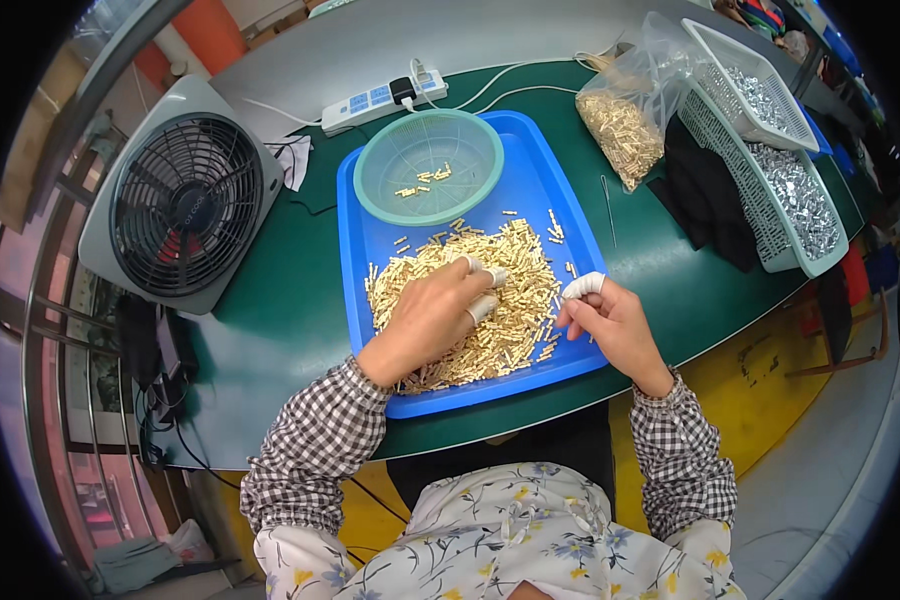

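The left hand [432, 310] lies spread, palm down, on the heap of small gold pins [490, 300] in the blue tray [570, 225] on the counter [280, 300]; the right hand [610, 315] pinches at the tray's right edge, its catch too small to see.

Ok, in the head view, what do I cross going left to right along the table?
Grey fan → left hand on the pile of brass pieces in the blue tray → right hand → black cloth → white baskets of silver parts.
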A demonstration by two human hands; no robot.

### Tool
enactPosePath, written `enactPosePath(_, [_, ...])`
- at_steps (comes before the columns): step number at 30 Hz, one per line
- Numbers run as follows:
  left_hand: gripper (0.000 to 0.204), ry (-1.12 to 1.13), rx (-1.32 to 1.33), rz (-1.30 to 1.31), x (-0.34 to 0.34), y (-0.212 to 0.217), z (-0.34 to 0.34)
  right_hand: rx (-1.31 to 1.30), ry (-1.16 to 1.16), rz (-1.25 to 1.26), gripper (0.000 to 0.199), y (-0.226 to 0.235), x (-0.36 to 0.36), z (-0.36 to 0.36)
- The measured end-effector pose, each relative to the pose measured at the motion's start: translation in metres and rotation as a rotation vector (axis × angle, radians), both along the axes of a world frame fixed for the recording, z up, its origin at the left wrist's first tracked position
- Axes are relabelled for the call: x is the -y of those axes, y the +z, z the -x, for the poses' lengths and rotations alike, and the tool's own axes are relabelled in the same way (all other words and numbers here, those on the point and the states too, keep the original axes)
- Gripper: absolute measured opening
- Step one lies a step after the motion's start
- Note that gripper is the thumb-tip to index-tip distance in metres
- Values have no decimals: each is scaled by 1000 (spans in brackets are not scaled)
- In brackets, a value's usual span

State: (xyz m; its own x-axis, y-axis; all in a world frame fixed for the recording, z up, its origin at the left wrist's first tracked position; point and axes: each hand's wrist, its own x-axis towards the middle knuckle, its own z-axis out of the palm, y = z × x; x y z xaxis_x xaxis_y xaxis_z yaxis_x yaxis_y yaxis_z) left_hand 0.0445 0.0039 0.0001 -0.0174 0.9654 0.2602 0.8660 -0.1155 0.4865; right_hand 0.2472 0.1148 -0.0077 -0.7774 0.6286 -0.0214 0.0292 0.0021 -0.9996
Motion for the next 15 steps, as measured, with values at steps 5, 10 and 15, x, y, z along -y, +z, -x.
enactPosePath(5, [17, -20, -250, 55, -5, -13, -5, 7, -25, -45, 6, -2, -1, -5])
enactPosePath(10, [15, -24, -182, -13, -2, -12, 0, 36, 78, -86, 9, 11, 0, 13])
enactPosePath(15, [12, 26, -125, -1, -4, -10, 4, -45, 197, -131, 15, 36, -15, 53])
